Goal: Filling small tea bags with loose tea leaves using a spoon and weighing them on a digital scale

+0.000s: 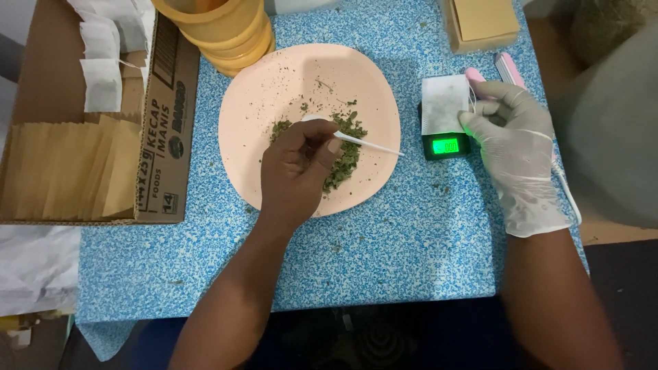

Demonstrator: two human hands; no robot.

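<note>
My left hand (296, 171), bare, grips a white plastic spoon (363, 142) over a pale pink plate (373, 82), its bowl end down in a small heap of dried green leaves (348, 147). My right hand (515, 140) wears a white glove and pinches the edge of a white paper filter bag (444, 104). That bag lies on a small black digital scale (445, 146) with a lit green display, just right of the plate.
A cardboard box (164, 123) at the left holds brown paper sleeves and white filter bags. Stacked yellow tubs (233, 34) stand behind the plate. A small brown box (480, 24) sits at the back right, pink-and-white tools (507, 68) beside it. Blue speckled tabletop (411, 240).
</note>
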